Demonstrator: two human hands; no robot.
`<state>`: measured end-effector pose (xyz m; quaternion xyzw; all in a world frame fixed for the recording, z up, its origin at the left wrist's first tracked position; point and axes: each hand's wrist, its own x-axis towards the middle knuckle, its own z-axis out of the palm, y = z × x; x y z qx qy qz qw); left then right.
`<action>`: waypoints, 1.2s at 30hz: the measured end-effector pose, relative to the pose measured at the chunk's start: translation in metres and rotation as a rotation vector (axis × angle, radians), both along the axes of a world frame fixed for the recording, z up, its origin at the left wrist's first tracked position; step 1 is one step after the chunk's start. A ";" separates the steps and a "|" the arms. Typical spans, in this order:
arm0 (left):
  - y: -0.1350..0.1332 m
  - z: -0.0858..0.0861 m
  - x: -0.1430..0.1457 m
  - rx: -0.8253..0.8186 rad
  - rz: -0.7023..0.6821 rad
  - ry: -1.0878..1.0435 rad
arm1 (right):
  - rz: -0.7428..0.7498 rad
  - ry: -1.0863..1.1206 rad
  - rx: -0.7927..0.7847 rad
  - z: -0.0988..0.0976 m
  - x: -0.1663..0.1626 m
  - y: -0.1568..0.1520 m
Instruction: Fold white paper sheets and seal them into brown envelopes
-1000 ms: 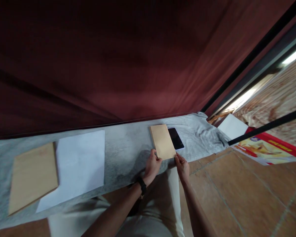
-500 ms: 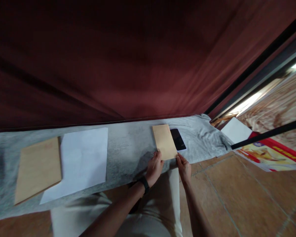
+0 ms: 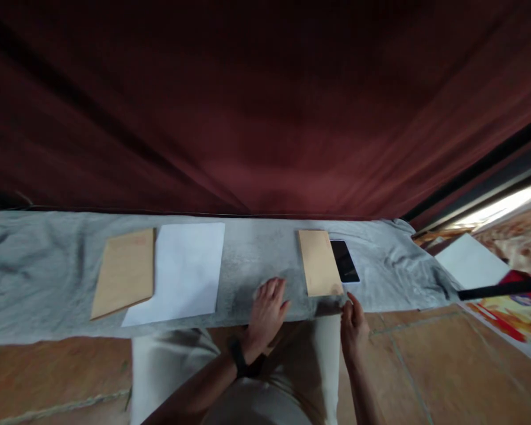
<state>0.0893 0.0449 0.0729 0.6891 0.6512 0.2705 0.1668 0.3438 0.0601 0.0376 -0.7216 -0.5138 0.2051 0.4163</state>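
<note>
My left hand (image 3: 269, 311) is open, fingers stretched out over the grey cloth, left of a small stack of brown envelopes (image 3: 321, 262) and apart from it. A dark band circles that wrist. My right hand (image 3: 354, 327) is just below the stack's lower right corner, its fingers loosely curled, a little apart, with nothing visible in them. A smartphone (image 3: 346, 261) with a dark screen lies against the right side of the envelopes, partly covered by them. Further left, white paper sheets (image 3: 183, 271) lie beside a larger brown envelope stack (image 3: 126, 271), which overlaps their edge.
The grey cloth (image 3: 261, 248) covers a narrow bench, with a dark red curtain (image 3: 265, 147) behind it. A black bar (image 3: 504, 289) crosses at the right, near a white box (image 3: 471, 260) and a red and yellow printed package (image 3: 517, 316). Tiled floor (image 3: 446, 348) shows below.
Both hands have let go of the small envelope stack, which now lies on the cloth. My left hand moved off to the left and spread its fingers. The view has shifted left.
</note>
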 end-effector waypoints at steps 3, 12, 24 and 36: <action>-0.033 -0.012 -0.067 0.099 0.238 0.262 | 0.198 0.039 0.061 -0.003 -0.024 -0.014; -0.083 -0.037 -0.151 0.020 0.387 0.540 | 0.675 -0.025 0.077 -0.011 -0.152 -0.013; -0.091 -0.017 -0.161 -0.117 0.190 0.424 | 0.723 -0.180 0.142 -0.021 -0.178 -0.003; -0.070 0.015 -0.209 -0.345 0.259 0.076 | 0.684 -0.079 0.023 -0.009 -0.181 0.003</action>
